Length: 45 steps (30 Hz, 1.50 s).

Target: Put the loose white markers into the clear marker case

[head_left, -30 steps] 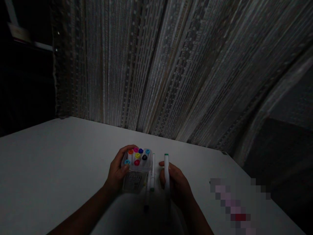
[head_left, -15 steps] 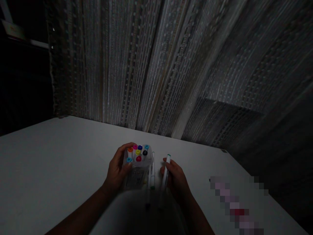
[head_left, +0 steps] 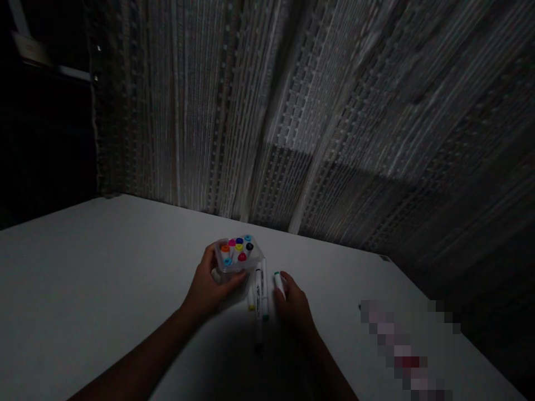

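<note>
Clear plastic marker box (head_left: 234,266), low centre of frame, tilts in the left hand (head_left: 211,287) clamped round it, right hand (head_left: 295,303) closed on a green-capped marker (head_left: 278,283); tilted further, markers could spill onto the tabletop (head_left: 104,278).

My left hand (head_left: 209,287) wraps the marker box (head_left: 234,262) on the table (head_left: 104,267); loose markers (head_left: 259,292) lie just right of it, then my right hand (head_left: 295,303) with one marker (head_left: 279,283). A curtain (head_left: 292,111) hangs behind.

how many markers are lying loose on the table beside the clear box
2 that I can make out: two loose markers side by side between the marker box and the right hand. Dim light may hide others.
</note>
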{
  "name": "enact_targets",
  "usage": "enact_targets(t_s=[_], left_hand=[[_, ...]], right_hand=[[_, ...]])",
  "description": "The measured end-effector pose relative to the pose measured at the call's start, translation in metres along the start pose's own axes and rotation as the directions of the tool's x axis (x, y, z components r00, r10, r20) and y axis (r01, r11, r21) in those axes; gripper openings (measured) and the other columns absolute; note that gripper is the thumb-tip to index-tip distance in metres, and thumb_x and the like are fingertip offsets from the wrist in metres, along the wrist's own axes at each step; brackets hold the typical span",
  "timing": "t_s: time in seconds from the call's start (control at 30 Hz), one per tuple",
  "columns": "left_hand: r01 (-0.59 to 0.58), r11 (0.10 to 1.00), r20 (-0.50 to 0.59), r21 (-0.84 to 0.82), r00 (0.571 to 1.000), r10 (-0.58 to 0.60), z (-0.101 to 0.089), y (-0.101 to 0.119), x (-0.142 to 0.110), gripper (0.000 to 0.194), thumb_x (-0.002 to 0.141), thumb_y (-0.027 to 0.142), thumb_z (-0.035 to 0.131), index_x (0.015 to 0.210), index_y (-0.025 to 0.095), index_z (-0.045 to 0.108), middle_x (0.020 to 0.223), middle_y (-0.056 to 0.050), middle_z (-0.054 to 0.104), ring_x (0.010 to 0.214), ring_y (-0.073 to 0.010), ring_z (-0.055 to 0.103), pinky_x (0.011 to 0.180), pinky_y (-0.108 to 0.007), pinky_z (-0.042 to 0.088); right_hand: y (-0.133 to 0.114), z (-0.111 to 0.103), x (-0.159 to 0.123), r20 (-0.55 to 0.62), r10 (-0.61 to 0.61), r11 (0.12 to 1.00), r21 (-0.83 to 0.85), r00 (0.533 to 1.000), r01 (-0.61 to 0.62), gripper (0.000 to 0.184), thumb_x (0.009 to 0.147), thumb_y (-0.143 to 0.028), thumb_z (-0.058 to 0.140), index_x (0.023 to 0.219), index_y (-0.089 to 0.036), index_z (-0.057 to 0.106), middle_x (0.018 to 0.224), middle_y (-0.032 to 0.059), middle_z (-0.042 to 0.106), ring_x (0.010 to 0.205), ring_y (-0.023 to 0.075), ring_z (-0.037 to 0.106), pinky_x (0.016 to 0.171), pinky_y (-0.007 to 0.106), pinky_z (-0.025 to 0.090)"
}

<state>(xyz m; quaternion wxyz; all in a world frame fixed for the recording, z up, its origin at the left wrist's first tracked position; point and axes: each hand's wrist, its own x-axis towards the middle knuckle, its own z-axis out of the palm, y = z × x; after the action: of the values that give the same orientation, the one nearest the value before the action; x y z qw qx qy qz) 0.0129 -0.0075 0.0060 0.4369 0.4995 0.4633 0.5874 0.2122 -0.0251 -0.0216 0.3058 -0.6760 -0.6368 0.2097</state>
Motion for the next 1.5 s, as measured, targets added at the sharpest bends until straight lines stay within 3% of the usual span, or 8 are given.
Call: enact_targets(t_s=[0.13,0.23,0.47,0.63,0.97,1.5], left_hand=[[-0.022,0.999,-0.047,-0.022,0.999,0.021,0.002,-0.003,0.002,0.077,0.046,0.038,0.080,0.114,0.028,0.045,0.115,0.001,0.056,0.097,-0.0006,0.059,0.080,-0.006,0.053],[-0.029,0.999,-0.038,-0.027,0.999,0.028,0.003,-0.005,0.002,0.078,0.047,0.040,0.079,0.115,0.026,0.044,0.115,0.000,0.056,0.097,-0.0014,0.060,0.081,-0.008,0.054],[-0.081,0.997,-0.027,-0.002,0.996,0.081,0.002,-0.009,0.003,0.081,0.048,0.042,0.079,0.118,0.023,0.043,0.115,-0.004,0.056,0.094,-0.0016,0.061,0.075,-0.005,0.054],[-0.089,0.996,-0.023,-0.028,0.996,0.089,0.002,-0.006,0.002,0.077,0.050,0.038,0.080,0.116,0.024,0.044,0.116,-0.003,0.056,0.094,0.0007,0.060,0.076,-0.002,0.053],[-0.087,0.996,-0.021,-0.028,0.996,0.086,0.002,-0.009,0.003,0.080,0.048,0.042,0.081,0.117,0.026,0.043,0.114,-0.001,0.056,0.093,0.0009,0.060,0.076,-0.001,0.051],[-0.092,0.996,-0.010,0.000,0.996,0.092,0.000,-0.010,0.002,0.080,0.049,0.047,0.079,0.117,0.024,0.043,0.114,-0.002,0.056,0.096,-0.0015,0.060,0.082,-0.008,0.053]], right_hand=[[-0.001,0.002,-0.004,0.066,0.008,0.979,-0.205,0.998,0.006,0.055,0.085,-0.020,0.042,0.137,-0.001,0.039,0.128,0.0184,0.054,0.115,0.0257,0.052,0.098,0.035,0.038],[-0.007,0.002,-0.005,0.082,0.014,0.954,-0.298,0.997,0.011,0.053,0.087,-0.021,0.044,0.137,-0.002,0.041,0.129,0.0174,0.053,0.115,0.0240,0.053,0.099,0.033,0.037],[-0.014,0.002,-0.009,0.145,-0.039,0.907,-0.410,0.989,0.096,0.058,0.083,-0.041,0.053,0.132,-0.009,0.045,0.119,0.0160,0.055,0.102,0.0270,0.059,0.083,0.035,0.045],[-0.009,0.000,-0.009,0.118,-0.063,0.912,-0.397,0.991,0.105,0.036,0.083,-0.027,0.045,0.115,-0.013,0.055,0.104,0.0111,0.059,0.090,0.0226,0.060,0.075,0.031,0.042],[-0.010,-0.001,-0.007,0.144,-0.018,0.930,-0.360,0.989,0.069,0.047,0.081,-0.039,0.053,0.120,-0.013,0.053,0.111,0.0126,0.057,0.097,0.0248,0.058,0.080,0.032,0.042],[-0.008,-0.003,-0.005,0.140,-0.014,0.954,-0.294,0.990,0.055,0.051,0.083,-0.033,0.053,0.127,-0.008,0.050,0.113,0.0146,0.057,0.103,0.0233,0.056,0.089,0.033,0.041]])
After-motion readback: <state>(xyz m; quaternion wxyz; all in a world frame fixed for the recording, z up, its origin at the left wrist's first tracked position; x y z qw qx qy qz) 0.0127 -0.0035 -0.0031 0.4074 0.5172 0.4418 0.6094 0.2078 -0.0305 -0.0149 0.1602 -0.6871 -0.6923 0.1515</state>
